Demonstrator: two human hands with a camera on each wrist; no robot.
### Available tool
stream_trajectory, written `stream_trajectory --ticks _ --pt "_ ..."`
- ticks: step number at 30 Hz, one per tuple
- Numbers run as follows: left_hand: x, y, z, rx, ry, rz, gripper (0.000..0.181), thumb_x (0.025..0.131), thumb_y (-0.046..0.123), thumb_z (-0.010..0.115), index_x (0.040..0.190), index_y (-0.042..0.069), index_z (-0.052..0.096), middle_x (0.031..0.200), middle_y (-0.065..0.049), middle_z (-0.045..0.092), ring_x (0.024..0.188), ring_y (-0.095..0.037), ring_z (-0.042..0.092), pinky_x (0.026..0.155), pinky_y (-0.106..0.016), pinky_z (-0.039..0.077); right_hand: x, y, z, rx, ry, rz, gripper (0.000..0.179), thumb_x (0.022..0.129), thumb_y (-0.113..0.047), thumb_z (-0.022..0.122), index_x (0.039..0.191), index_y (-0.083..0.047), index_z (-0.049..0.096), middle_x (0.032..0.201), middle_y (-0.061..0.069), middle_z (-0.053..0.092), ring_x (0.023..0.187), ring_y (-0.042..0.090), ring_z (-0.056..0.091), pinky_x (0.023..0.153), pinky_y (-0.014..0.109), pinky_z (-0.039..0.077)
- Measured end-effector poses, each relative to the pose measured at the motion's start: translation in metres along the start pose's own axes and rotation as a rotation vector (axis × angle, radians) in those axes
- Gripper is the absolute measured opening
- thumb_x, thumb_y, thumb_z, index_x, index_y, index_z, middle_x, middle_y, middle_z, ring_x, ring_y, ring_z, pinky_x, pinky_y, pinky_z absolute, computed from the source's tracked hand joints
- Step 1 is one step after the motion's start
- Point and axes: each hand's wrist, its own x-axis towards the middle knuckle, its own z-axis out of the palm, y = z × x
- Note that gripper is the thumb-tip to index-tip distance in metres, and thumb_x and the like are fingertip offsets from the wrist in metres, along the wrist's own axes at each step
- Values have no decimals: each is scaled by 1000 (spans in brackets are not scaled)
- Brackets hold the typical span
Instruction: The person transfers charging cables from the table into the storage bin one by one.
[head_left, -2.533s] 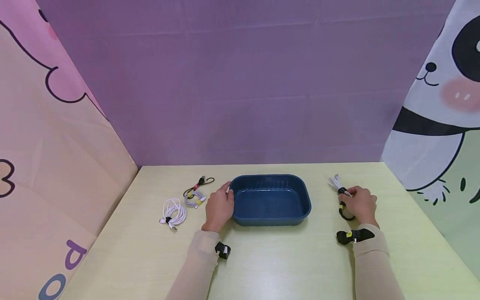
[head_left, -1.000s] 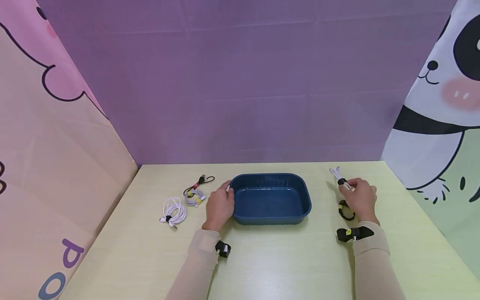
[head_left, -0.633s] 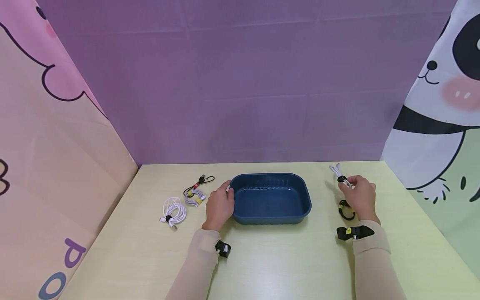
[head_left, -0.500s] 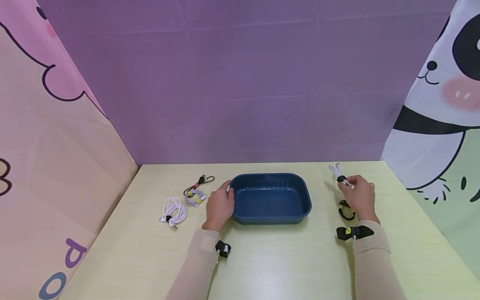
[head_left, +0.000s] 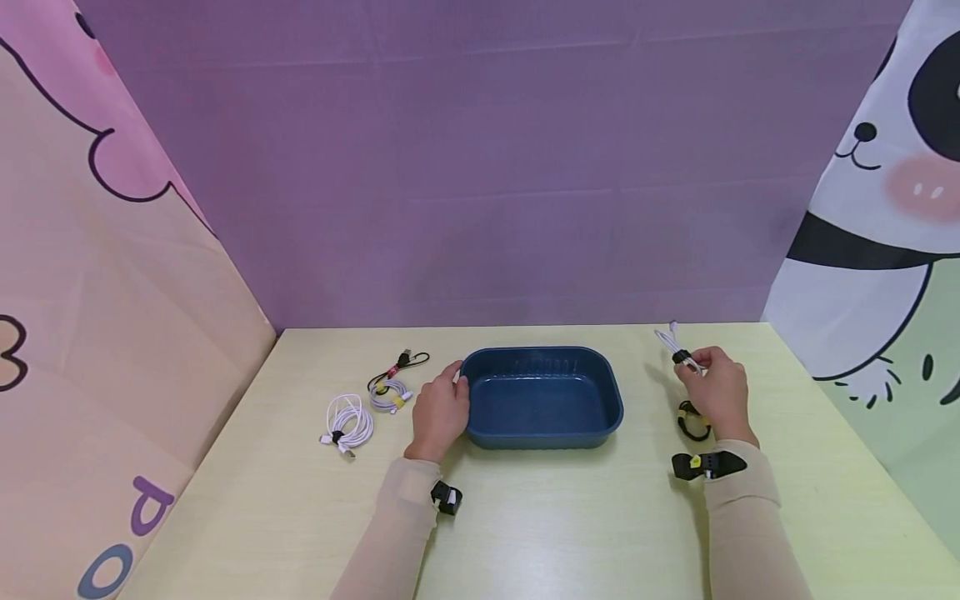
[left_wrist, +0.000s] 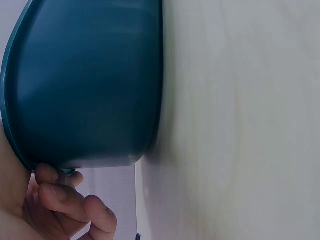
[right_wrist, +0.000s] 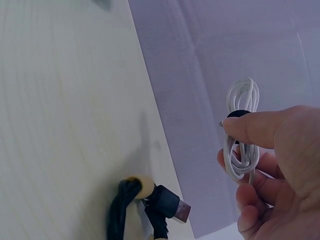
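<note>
My left hand (head_left: 437, 417) grips the left rim of a dark blue rectangular basin (head_left: 543, 440); in the left wrist view its fingers (left_wrist: 62, 197) curl at the corner of the basin. With thumb and fingers, my right hand (head_left: 720, 392) pinches a bundled white cable (right_wrist: 242, 162) bound by a black tie, raised above the table. Below it on the table lies a coiled black USB cable (right_wrist: 117, 210) with a yellow tie, its plug showing in the right wrist view.
Left of the basin lie a white coiled cable (head_left: 365, 427) with a black tie, a pale coiled cable with a yellow tie (head_left: 397, 402), and a black cable (head_left: 404, 359) with a red tie. A purple backdrop (head_left: 510, 167) rises behind the table (head_left: 540, 533).
My right hand has lifted the white cable up and away from the black cable, and moved slightly left. The left hand and basin have stayed in place.
</note>
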Motion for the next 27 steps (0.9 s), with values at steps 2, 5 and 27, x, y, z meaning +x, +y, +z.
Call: stream_trajectory --ticks 2,5,27 --pt "0 0 0 -1 3 3 41 106 23 52 145 10 57 60 -4 55 52 -17 49 48 -27 32 0 -1 0 3 -2 -3 34 97 -22 65 117 4 59 118 29 63 98 37 49 73 36 34" --pt "0 -1 0 -1 11 15 41 106 22 52 144 9 58 60 -4 54 52 -17 48 47 -27 31 0 -2 0 2 -8 -11 35 97 -22 65 119 4 58 118 28 63 99 36 49 74 36 34" --pt "1 -3 0 3 15 29 40 106 23 53 144 10 59 64 -5 59 56 -19 52 49 -28 34 -3 -10 -1 -11 -46 -95 36 102 -21 62 128 4 62 117 27 67 75 23 51 61 30 40"
